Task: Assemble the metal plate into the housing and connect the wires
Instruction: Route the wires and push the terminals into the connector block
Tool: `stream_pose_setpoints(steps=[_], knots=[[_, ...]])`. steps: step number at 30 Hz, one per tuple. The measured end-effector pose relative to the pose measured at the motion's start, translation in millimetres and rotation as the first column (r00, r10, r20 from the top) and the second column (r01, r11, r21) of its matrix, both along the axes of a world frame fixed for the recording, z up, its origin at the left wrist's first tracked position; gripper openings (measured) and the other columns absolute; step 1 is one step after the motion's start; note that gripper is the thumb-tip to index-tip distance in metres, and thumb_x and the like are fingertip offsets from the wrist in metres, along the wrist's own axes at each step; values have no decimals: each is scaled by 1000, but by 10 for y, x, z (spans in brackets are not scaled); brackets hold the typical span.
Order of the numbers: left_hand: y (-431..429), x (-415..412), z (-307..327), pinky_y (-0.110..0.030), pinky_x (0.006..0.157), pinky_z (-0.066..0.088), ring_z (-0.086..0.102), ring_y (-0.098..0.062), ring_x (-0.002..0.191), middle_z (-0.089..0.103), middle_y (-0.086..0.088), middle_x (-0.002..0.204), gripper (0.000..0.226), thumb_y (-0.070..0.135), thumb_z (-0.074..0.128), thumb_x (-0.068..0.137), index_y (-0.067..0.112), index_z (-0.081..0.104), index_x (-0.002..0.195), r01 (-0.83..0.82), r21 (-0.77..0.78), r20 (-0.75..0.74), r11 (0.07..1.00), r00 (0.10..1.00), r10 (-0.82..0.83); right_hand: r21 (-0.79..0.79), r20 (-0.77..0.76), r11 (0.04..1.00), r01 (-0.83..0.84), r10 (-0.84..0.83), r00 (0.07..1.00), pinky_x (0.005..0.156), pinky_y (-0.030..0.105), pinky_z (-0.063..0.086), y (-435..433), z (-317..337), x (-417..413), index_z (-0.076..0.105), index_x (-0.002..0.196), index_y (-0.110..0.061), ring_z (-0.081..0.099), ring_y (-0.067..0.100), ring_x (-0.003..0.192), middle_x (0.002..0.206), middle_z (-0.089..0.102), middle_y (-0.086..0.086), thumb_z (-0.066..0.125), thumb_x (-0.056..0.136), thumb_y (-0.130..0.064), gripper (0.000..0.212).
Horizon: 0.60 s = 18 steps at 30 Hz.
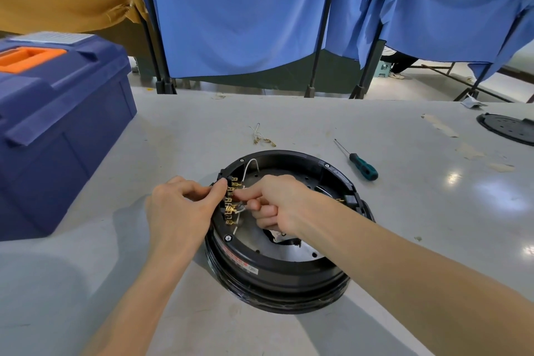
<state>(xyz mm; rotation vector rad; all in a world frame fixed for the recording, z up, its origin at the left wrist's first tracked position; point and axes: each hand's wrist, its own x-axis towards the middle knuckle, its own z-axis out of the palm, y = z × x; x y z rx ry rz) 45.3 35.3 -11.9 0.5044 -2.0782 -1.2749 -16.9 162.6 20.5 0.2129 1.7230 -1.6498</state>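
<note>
A round black housing (291, 272) lies on the grey table (179, 136), its open side up. Inside it sits the metal plate (300, 251), partly hidden by my right arm. A black terminal strip with brass tabs (230, 205) stands along the housing's left inner wall. My left hand (182, 208) grips the strip's outer side, thumb at its top. My right hand (274, 202) pinches a wire end against the tabs. A white wire (250, 165) loops up behind the strip.
A blue toolbox with an orange handle (57, 124) stands at the left. A green-handled screwdriver (362, 169) lies right of the housing. A small loose wire bundle (263, 137) lies behind it. A black round cover (508, 128) sits at the far right edge. Blue curtains hang behind.
</note>
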Motion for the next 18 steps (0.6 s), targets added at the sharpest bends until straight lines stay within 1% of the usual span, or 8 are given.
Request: stream_pose_setpoints(steps=[4, 5, 7, 9, 12, 14, 16, 18], knots=[[11, 35, 24, -42, 76, 52, 65, -23, 68, 67, 1, 65, 22, 44, 79, 73, 28, 72, 60, -14, -41, 35, 999, 999, 16, -5, -23, 992, -126, 126, 992, 29, 17, 18, 139, 32, 39, 56, 67, -5, 22, 7, 26, 45, 41, 2, 64, 92, -7, 26], [6, 42, 36, -40, 76, 52, 66, -23, 70, 67, 3, 65, 23, 47, 78, 72, 27, 74, 64, -19, -50, 51, 999, 998, 22, -9, -19, 985, -170, 170, 985, 30, 17, 18, 168, 41, 50, 58, 63, -6, 22, 7, 26, 43, 41, 0, 63, 93, -9, 30], [-19, 55, 61, -36, 74, 53, 67, -22, 72, 67, 7, 62, 26, 50, 79, 69, 24, 76, 69, -23, -52, 72, 998, 997, 26, -26, -9, 972, -234, 234, 972, 30, 17, 18, 200, 46, 63, 58, 46, -11, 21, 6, 25, 38, 39, -3, 61, 94, -10, 48], [-42, 78, 79, -36, 72, 54, 66, -24, 71, 65, 9, 56, 27, 49, 80, 67, 23, 75, 63, -16, -65, 89, 998, 996, 22, -48, 5, 964, -261, 262, 965, 29, 16, 18, 194, 46, 67, 53, 34, -15, 20, 6, 25, 35, 38, -5, 58, 96, -10, 62], [-32, 102, 93, -41, 71, 54, 65, -31, 70, 61, 8, 46, 33, 46, 81, 67, 22, 67, 49, -17, -88, 113, 996, 993, 26, -54, 4, 961, -270, 271, 963, 30, 16, 18, 170, 44, 52, 49, 38, -14, 21, 5, 25, 37, 38, -4, 59, 95, -9, 58], [-21, 103, 96, -41, 68, 53, 62, -33, 65, 59, 6, 42, 36, 44, 81, 68, 21, 65, 45, -16, -117, 112, 993, 993, 29, -54, -10, 958, -282, 282, 959, 30, 15, 17, 150, 48, 53, 45, 44, -13, 21, 5, 25, 37, 38, -4, 59, 96, -8, 54], [-23, 98, 97, -39, 66, 50, 60, -32, 59, 57, 3, 40, 37, 43, 81, 69, 20, 65, 45, -8, -148, 103, 989, 994, 23, -61, -22, 962, -266, 265, 964, 29, 15, 17, 131, 47, 63, 45, 41, -13, 21, 5, 24, 34, 38, -4, 56, 96, -5, 57], [-32, 92, 90, -40, 68, 49, 59, -33, 60, 57, 2, 40, 37, 42, 81, 70, 19, 66, 45, 5, -157, 101, 988, 995, 11, -64, -43, 972, -226, 223, 974, 30, 16, 17, 114, 31, 81, 49, 33, -13, 22, 5, 23, 33, 37, -3, 56, 95, -2, 63]])
